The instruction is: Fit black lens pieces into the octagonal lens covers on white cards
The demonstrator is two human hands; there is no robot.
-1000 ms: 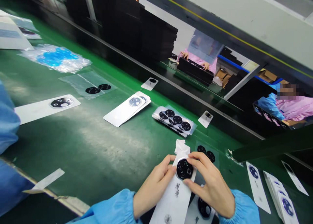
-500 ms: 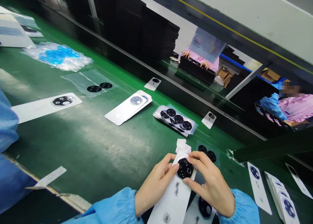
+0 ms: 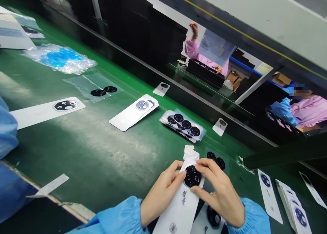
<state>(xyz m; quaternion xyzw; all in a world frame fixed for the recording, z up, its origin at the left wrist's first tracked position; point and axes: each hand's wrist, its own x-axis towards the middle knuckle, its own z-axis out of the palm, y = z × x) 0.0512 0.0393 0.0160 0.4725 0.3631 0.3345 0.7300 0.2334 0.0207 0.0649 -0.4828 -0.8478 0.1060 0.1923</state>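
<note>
A long white panel (image 3: pixel 178 208) with dark printed characters lies in front of me, crumpled white paper (image 3: pixel 190 153) at its far end. On the panel sits a black octagonal sticker (image 3: pixel 192 176) with small holes. My left hand (image 3: pixel 163 189) is closed at the panel's left edge, its thumb on the sticker's rim. Closed around the sticker's right side is my right hand (image 3: pixel 221 189), fingertips at its top and thumb at its lower edge. Partly under my right hand, a second white panel (image 3: pixel 204 218) bears another black disc (image 3: pixel 213 216).
Sheets of black stickers (image 3: pixel 182 125) lie stacked ahead, with white panels (image 3: pixel 133 113) to their left. More panels (image 3: pixel 293 206) are at right. A bag with blue pieces (image 3: pixel 62 57) lies far left. A green beam (image 3: pixel 283 152) crosses at right. Co-workers (image 3: pixel 217 65) sit beyond.
My hands and the panel stay nearly still. Two small white cards on the far strip have shifted slightly right. A co-worker in pink has raised one hand.
</note>
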